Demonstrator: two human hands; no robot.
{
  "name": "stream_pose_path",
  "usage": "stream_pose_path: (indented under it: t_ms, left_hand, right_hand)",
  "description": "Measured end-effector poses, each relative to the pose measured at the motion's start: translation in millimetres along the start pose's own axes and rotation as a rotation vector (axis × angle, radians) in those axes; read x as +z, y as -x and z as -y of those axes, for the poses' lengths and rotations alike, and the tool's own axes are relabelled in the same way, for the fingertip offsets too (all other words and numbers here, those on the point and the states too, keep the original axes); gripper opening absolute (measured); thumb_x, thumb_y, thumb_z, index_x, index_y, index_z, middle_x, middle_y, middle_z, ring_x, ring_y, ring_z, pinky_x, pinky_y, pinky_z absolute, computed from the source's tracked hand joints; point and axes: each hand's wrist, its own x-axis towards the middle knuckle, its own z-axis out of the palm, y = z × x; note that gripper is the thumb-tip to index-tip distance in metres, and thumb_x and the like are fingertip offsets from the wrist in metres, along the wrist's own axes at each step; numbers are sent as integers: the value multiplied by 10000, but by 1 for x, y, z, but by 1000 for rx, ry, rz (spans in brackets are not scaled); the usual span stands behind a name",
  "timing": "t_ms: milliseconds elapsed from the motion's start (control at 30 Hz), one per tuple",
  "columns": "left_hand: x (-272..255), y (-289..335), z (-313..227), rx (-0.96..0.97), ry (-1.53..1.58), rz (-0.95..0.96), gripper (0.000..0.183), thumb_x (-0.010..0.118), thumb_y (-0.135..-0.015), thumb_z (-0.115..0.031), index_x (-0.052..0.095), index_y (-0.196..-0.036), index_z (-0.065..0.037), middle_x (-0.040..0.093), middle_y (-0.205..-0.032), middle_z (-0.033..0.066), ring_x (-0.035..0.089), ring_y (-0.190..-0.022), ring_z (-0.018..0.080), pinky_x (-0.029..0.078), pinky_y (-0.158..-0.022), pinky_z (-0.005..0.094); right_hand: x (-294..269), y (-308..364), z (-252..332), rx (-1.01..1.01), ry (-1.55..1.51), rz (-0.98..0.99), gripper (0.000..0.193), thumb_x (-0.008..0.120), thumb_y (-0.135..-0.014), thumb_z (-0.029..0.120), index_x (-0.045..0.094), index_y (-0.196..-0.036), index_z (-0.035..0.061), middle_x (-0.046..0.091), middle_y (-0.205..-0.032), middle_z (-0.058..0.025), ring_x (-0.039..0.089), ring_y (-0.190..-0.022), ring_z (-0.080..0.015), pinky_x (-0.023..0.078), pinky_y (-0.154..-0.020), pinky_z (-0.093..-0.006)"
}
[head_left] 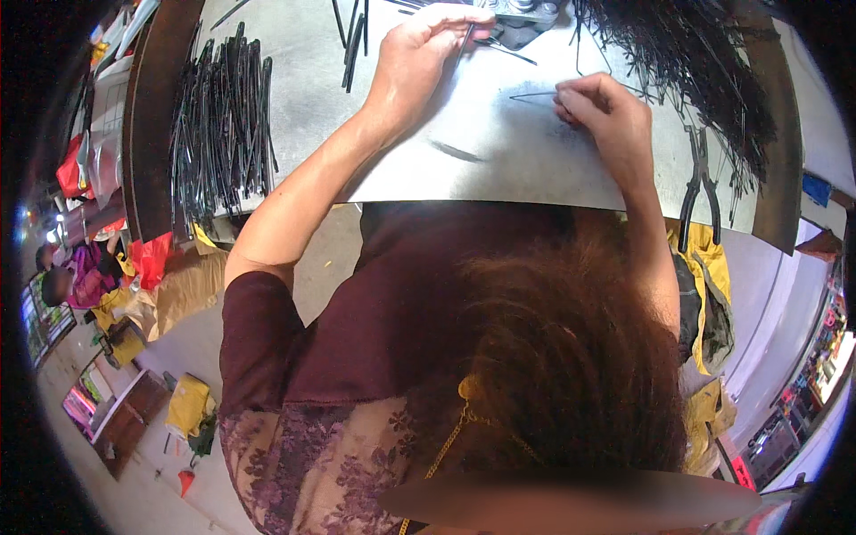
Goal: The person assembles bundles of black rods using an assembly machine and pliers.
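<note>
In the head view I see the right hand [608, 116] pinching a thin wire [532, 94] over the table [517, 169], its long axis running sideways, free end pointing left. The left hand's [423, 52] fingers close on a dark rod [465, 45] slanting toward the near edge, beside a metal fixture [528, 8]. A bundle [218, 134] lies left, a heap [704, 76] upper right; pliers [699, 167] overhang the near edge.

Left hand [435, 40] holds a dark strip [465, 41], right hand [604, 105] a thin rod [535, 94]; pliers [697, 159] (handles toward the person) rest on the bench [535, 165].
</note>
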Motion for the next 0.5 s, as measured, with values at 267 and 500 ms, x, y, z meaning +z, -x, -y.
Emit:
stream_pose_path:
  t_ms: [267, 500]
  left_hand:
    - [-26, -3, -11, 778, -1293, -66, 220, 674, -908, -212, 727, -1061, -63, 719, -848, 89, 650, -715, 164, 504, -655, 310]
    - [-12, -28, 15, 42, -279, -13, 99, 552, -907, -51, 618, -942, 14, 636, -799, 58, 597, -711, 133, 464, -624, 282]
  right_hand:
    - [4, 10, -2, -384, 838, -119, 159, 640, -883, 187, 677, -1014, 105, 673, -802, -64, 661, -678, -241, 527, -665, -326]
    - [41, -22, 28, -156, 109, -108, 209, 612, -904, 166, 685, -1095, 122, 603, -637, -34, 625, -535, -107, 477, -479, -280]
